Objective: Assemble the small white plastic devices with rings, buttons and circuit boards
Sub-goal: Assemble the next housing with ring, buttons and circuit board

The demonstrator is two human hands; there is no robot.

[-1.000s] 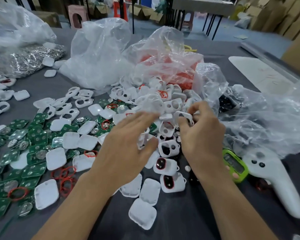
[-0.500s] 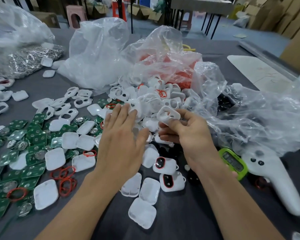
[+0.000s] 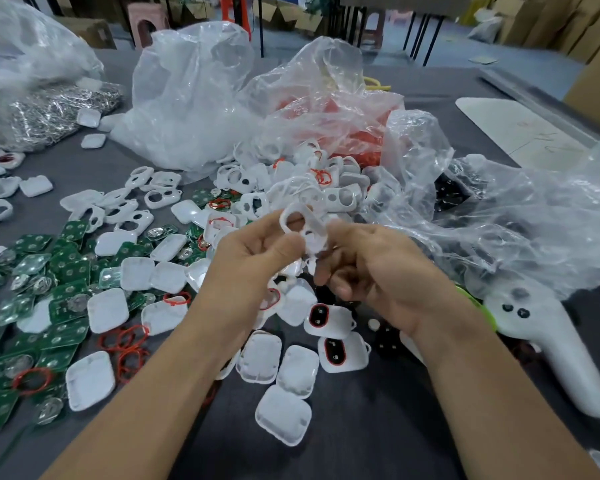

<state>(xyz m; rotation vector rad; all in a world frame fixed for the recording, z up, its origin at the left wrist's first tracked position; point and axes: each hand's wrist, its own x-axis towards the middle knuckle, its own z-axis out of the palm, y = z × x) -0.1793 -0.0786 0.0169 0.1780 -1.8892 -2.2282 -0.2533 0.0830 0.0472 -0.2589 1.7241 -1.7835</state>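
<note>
**White front shell held in both grips above the parts pile**

At 6 o'clock, smooth rounded-square white back covers (image 3: 283, 415) lie on the matte grey tabletop (image 3: 378, 441). Just beyond them sit two white units (image 3: 329, 318) with red-ringed black oval buttons. At centre, the left grip (image 3: 253, 251) and right grip (image 3: 378, 271) both pinch one glossy white front shell (image 3: 303, 230) with an oval opening, raised clear of the pile. At 9 o'clock lie flat green circuit boards (image 3: 63, 327) and thin red rings (image 3: 129, 344). At 12 o'clock are crinkled clear plastic bags (image 3: 194, 98).
</note>
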